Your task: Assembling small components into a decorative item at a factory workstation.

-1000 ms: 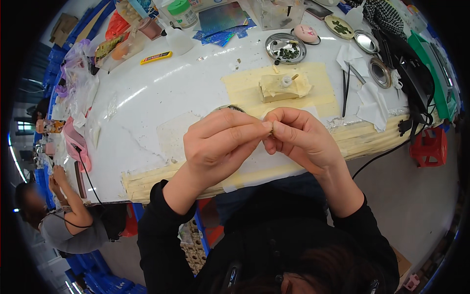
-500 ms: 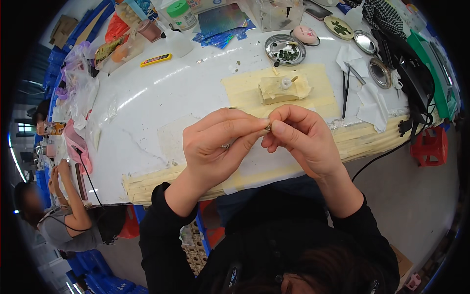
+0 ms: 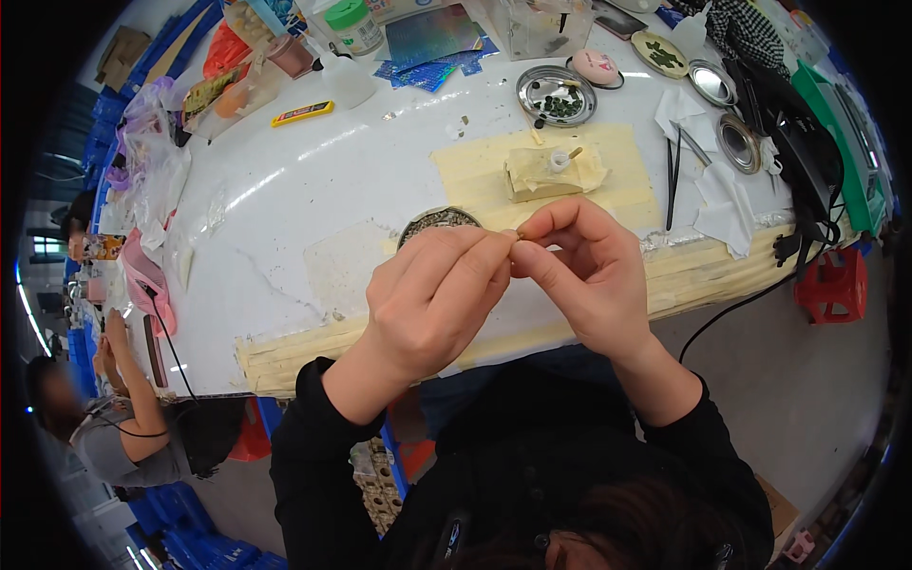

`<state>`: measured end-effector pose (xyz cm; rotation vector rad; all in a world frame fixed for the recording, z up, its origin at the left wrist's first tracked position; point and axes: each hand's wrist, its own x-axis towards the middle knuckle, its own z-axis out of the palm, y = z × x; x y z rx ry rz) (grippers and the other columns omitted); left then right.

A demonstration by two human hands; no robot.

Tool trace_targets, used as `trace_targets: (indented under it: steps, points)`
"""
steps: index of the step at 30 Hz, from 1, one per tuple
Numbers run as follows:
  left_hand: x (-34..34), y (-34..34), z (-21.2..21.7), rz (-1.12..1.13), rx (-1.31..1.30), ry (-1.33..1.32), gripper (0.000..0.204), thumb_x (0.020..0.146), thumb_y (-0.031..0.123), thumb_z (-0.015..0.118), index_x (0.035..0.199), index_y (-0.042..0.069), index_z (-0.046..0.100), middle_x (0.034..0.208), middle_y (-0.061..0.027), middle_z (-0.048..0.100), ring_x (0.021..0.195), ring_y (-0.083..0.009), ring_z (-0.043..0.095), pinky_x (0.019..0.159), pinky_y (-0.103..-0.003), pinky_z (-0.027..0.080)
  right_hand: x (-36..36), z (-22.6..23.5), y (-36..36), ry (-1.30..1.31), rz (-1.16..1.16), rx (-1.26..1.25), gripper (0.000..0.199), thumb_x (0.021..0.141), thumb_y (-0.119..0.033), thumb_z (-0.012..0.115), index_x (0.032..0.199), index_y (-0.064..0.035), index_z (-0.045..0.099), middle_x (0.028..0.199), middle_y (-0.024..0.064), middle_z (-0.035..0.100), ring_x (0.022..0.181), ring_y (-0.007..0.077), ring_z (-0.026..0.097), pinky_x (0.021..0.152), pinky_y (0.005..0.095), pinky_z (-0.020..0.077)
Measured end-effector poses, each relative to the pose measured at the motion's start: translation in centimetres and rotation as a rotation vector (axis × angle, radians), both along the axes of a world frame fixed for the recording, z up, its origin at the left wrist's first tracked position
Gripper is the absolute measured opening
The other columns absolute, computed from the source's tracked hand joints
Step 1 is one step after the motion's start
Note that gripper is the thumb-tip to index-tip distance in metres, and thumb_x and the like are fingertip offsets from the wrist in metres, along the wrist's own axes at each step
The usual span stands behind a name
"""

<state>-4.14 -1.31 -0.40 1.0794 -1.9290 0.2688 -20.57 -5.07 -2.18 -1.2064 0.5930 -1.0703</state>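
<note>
My left hand (image 3: 432, 294) and my right hand (image 3: 579, 271) meet fingertip to fingertip above the near edge of the white table (image 3: 285, 199). Between the pinched fingers sits a tiny pale piece (image 3: 516, 237), too small to name. Behind my left hand a round metal dish (image 3: 439, 219) with dark grains is partly hidden. Farther back, a tan block (image 3: 551, 171) with a small white cap lies on a yellowish mat (image 3: 475, 171).
Metal dishes (image 3: 556, 95) with dark green bits, a pink oval object (image 3: 597, 66), black tweezers (image 3: 673, 171), white tissues, a yellow cutter (image 3: 302, 113) and bags crowd the table's back and sides. A red stool (image 3: 831, 285) stands right. Another person (image 3: 114, 427) sits lower left.
Both hands have stayed pinched together, shifting only slightly; the fingertips have turned a little around the tiny piece.
</note>
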Motion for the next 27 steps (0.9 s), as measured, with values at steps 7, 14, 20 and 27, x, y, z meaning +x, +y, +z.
trace_targets:
  steps: [7, 14, 20, 27]
  points:
    - [-0.3, 0.3, 0.3, 0.041, 0.037, 0.006, 0.025, 0.066, -0.008, 0.075, 0.09, -0.002, 0.069, 0.078, -0.0114, 0.066, 0.066, -0.0223, 0.064, 0.057, -0.028, 0.052, 0.4, -1.0, 0.0, 0.229, -0.274, -0.65, 0.009, 0.088, 0.001, 0.067, 0.097, 0.0026, 0.063, 0.09, 0.0049, 0.065, 0.081, 0.0086, 0.063, 0.072, 0.0237, 0.054]
    - [0.5, 0.3, 0.4, -0.055, 0.08, 0.08, 0.024, 0.068, -0.008, 0.075, 0.09, -0.001, 0.069, 0.08, -0.0107, 0.067, 0.067, -0.0206, 0.065, 0.057, -0.027, 0.052, -0.3, 0.0, -0.3, -0.145, 0.157, 0.242, 0.012, 0.091, -0.006, 0.066, 0.1, 0.0017, 0.064, 0.091, 0.0039, 0.067, 0.083, 0.0102, 0.065, 0.076, 0.0239, 0.0546]
    - [0.6, -0.1, 0.6, -0.166, 0.089, 0.094, 0.025, 0.069, -0.009, 0.075, 0.092, 0.0, 0.07, 0.082, -0.011, 0.068, 0.069, -0.0209, 0.066, 0.058, -0.028, 0.052, -1.2, -0.9, -1.7, -0.253, 0.41, 0.45, 0.018, 0.095, -0.016, 0.064, 0.102, -0.0005, 0.063, 0.093, 0.0048, 0.067, 0.083, 0.0124, 0.066, 0.076, 0.0243, 0.0548]
    - [0.3, -0.3, 0.4, -0.23, 0.204, 0.281, 0.025, 0.068, -0.007, 0.075, 0.091, 0.002, 0.071, 0.079, -0.008, 0.067, 0.066, -0.0201, 0.065, 0.057, -0.027, 0.051, -1.8, -0.7, -2.0, -0.279, 0.504, 0.544, 0.018, 0.095, -0.017, 0.063, 0.102, 0.0, 0.063, 0.091, 0.0059, 0.067, 0.083, 0.0129, 0.067, 0.077, 0.0246, 0.0544]
